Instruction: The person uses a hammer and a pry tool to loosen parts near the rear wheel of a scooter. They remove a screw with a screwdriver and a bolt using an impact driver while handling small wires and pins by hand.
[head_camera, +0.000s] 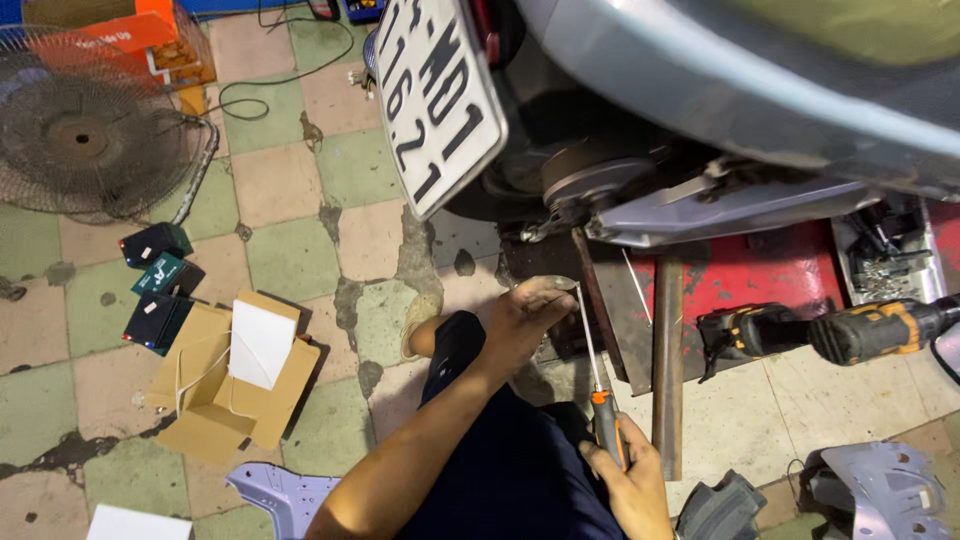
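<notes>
Screwdriver (598, 375): slim, stiff, light; orange handle clasped by right hand (630, 482); tip at twelve o'clock steadied by left hand (525, 315); best held by the handle.

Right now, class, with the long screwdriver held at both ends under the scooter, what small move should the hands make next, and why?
Probably guide the tip upward. The right hand grips the orange-and-black handled screwdriver by its handle, while the left hand steadies the thin metal shaft near its tip, which sits just below the grey scooter's wheel hub and does not appear seated on anything yet.
</notes>
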